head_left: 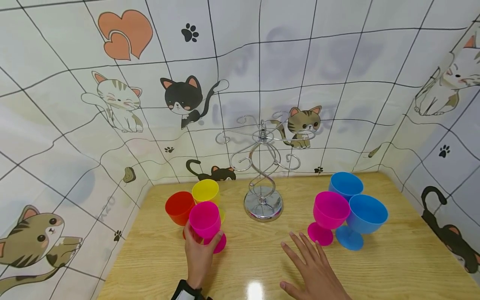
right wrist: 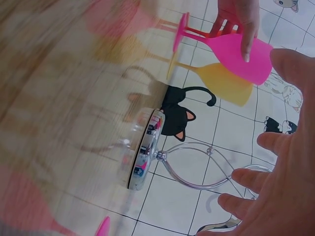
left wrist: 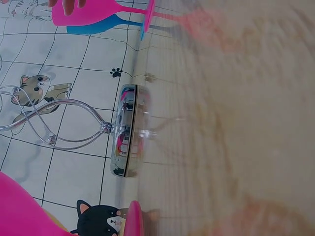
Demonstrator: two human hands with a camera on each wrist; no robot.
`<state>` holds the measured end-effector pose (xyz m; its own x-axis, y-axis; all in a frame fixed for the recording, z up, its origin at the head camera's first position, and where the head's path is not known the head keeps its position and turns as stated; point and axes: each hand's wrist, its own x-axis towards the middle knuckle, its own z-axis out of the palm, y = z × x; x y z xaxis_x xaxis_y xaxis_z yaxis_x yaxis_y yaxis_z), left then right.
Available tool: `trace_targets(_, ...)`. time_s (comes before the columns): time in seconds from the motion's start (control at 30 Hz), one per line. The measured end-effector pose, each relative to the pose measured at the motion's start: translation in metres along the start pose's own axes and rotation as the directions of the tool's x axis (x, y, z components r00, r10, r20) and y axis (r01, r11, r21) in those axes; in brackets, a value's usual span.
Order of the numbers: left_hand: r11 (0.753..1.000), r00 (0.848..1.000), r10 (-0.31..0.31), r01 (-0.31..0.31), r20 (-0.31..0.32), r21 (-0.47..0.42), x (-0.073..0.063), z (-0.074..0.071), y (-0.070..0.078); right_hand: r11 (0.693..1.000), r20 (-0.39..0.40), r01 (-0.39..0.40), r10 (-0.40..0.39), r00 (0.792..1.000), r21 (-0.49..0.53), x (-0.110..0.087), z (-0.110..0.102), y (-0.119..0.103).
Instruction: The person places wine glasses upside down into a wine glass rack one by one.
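At the left of the table my left hand point(head_left: 200, 255) holds a pink plastic goblet point(head_left: 205, 220), thumb on one side of the bowl and fingers on the other. In the right wrist view the same goblet point(right wrist: 236, 56) stands upright, its foot at the table. A red goblet point(head_left: 180, 207) and a yellow goblet point(head_left: 206, 191) stand close behind it. My right hand point(head_left: 313, 271) is spread, fingers straight, just in front of a second pink goblet point(head_left: 331, 209). Two blue goblets, one behind point(head_left: 346, 184) and one to the right point(head_left: 367, 213), stand beside that pink one.
A silver wire rack point(head_left: 263, 183) with curled arms and a round chrome base point(head_left: 263, 206) stands between the two goblet groups, near the back. White cloth walls point(head_left: 258, 62) with cat prints and black grid lines enclose the wooden table point(head_left: 240, 262) behind and on both sides.
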<state>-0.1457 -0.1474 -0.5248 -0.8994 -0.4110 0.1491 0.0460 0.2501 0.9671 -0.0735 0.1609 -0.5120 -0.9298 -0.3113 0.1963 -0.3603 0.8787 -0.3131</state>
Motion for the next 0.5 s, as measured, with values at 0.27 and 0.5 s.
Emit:
trace_targets(0.27,1.0,1.0,0.001,-0.001,-0.014,0.019,-0.006,-0.003,0.003,0.999,0.014,-0.017,0.018,1.0,-0.038,0.0,-0.002,0.0)
trace_targets(0.5,1.0,1.0,0.004,-0.004,0.011,0.001,-0.021,-0.005,0.021,1.0,0.019,-0.023,0.023,1.0,0.003,0.002,-0.007,-0.001)
